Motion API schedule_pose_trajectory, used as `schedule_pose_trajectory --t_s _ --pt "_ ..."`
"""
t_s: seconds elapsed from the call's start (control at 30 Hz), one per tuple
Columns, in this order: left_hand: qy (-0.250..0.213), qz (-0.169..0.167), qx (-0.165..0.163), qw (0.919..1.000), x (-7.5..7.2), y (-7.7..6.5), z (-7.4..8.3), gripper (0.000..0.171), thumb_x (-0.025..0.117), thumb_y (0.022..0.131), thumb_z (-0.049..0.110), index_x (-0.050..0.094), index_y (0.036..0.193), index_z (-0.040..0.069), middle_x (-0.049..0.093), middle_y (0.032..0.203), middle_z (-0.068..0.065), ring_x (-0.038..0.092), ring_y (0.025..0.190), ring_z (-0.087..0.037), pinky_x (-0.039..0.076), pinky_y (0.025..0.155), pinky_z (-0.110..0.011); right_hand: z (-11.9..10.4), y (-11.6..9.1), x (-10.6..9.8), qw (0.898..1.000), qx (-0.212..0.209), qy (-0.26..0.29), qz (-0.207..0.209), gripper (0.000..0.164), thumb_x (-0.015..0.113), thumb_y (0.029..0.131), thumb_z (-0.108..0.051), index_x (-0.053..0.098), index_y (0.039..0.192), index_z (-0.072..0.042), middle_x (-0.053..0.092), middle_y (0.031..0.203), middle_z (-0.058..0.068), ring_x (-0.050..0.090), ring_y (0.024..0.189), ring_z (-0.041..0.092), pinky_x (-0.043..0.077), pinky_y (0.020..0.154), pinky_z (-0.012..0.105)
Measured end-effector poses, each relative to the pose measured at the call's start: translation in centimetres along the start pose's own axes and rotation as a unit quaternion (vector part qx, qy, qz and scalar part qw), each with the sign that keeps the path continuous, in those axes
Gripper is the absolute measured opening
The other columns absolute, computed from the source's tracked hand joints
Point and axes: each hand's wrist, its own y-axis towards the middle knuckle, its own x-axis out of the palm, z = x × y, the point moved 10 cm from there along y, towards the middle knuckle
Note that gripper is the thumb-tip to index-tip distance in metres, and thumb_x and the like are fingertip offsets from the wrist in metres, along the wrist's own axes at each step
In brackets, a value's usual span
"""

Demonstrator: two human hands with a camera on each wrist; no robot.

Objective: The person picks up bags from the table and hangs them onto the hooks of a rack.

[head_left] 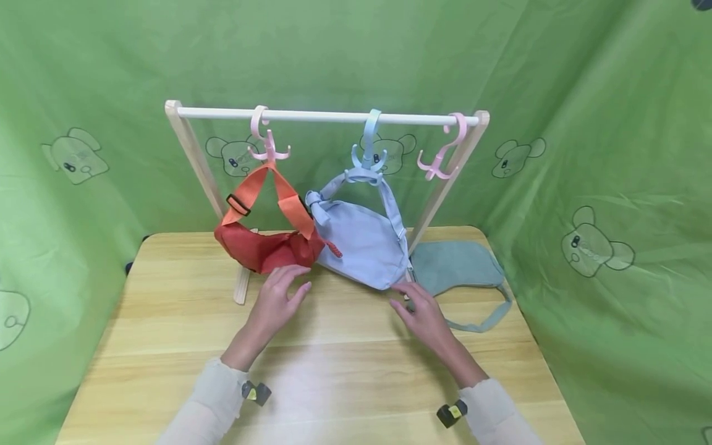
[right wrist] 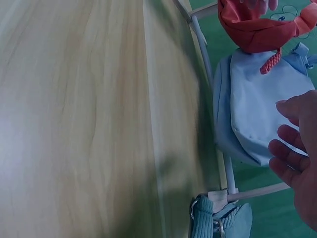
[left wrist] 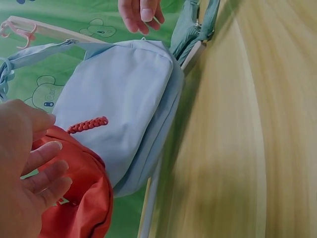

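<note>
A red bag [head_left: 267, 248] with an orange strap hangs from the left pink hook [head_left: 269, 148]. Beside it a light blue bag [head_left: 361, 241] hangs by its knotted strap from the blue hook [head_left: 367, 151]. My left hand [head_left: 280, 295] is just in front of the red bag's lower edge, fingers loosely bent and holding nothing; whether it touches the bag I cannot tell. Near the blue bag's lower right corner is my right hand [head_left: 424, 312], fingers relaxed and nothing in them. A grey-green bag [head_left: 458, 266] lies on the table at the right, its strap toward the front.
The hooks hang on a white rail [head_left: 317, 116] between wooden posts. Another pink hook [head_left: 442, 157] at the right end carries nothing. A wooden foot [head_left: 241, 285] of the rack rests on the wooden table [head_left: 334, 371]. Green cloth [head_left: 345, 49] surrounds the table's back and sides.
</note>
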Motion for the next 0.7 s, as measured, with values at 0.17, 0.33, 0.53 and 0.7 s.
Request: schedule_pose_trajectory --t_s 0.17,0.33,0.53,0.7 --pt "-0.002 -0.005 -0.002 1.0 0.7 -0.2 0.0 0.032 0.079 0.092 0.014 0.072 0.123 0.006 0.074 0.122 -0.012 0.067 0.114 -0.028 0.058 0.101 -0.044 0.8 -0.8 -0.3 1.0 0.02 -0.01 -0.005 0.035 0.083 0.085 -0.005 0.072 0.117 -0.001 0.074 0.112 0.013 0.072 0.102 0.029 0.061 0.091 0.044" --pt "-0.011 0.0 0.0 0.9999 1.1 -0.4 0.0 0.032 0.079 0.091 0.013 0.073 0.121 0.005 0.074 0.122 -0.014 0.067 0.113 -0.029 0.057 0.101 -0.044 1.4 -1.4 -0.4 1.0 0.026 -0.007 0.0 0.034 0.084 0.084 -0.005 0.072 0.116 0.0 0.074 0.109 0.014 0.072 0.099 0.031 0.061 0.089 0.042" --pt "-0.014 -0.005 0.007 0.9999 1.9 -0.6 0.1 0.033 0.08 0.09 0.013 0.072 0.121 0.003 0.074 0.122 -0.016 0.067 0.114 -0.03 0.057 0.102 -0.046 2.4 -2.4 -0.5 0.999 0.038 -0.014 -0.001 0.036 0.085 0.082 -0.005 0.072 0.116 0.0 0.074 0.11 0.013 0.073 0.099 0.03 0.061 0.089 0.042" --pt "-0.015 -0.017 0.005 0.9997 2.4 -0.7 0.1 0.035 0.08 0.09 0.015 0.071 0.122 0.003 0.073 0.124 -0.016 0.066 0.117 -0.031 0.056 0.104 -0.048 3.4 -3.2 -0.5 0.998 0.057 -0.032 -0.013 0.038 0.085 0.083 -0.007 0.072 0.119 -0.003 0.074 0.115 0.013 0.072 0.105 0.029 0.06 0.096 0.046"
